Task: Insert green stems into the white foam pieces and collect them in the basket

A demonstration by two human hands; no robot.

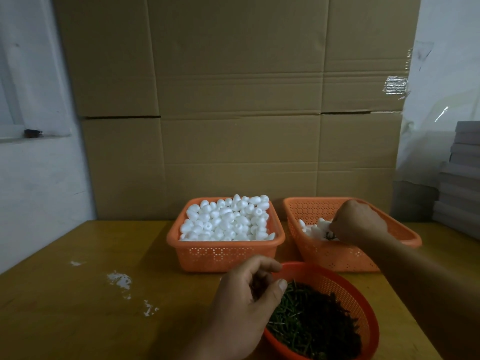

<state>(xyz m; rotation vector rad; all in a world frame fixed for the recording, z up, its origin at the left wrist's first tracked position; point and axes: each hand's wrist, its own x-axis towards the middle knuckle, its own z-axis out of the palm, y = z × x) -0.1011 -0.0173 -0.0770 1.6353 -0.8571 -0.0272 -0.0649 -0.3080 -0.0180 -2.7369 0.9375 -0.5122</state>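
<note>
White foam pieces fill the orange basket at twelve o'clock from your left hand, while the collecting basket sits at two o'clock and holds only a few finished ones. Green stems lie heaped, pointing every way, in the round red basket at three o'clock, just beside that hand. Your left fingers curl above the stems, and I cannot tell if they pinch one; your right hand is bunched down in the collecting basket, seemingly on a stemmed piece.

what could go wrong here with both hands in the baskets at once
1. The tilted orange mesh basket leans on one edge; the right hand reaching into it might tip it over.
2. The full orange basket of white foam pieces is heaped to its rim; a nudge may spill some.
</note>
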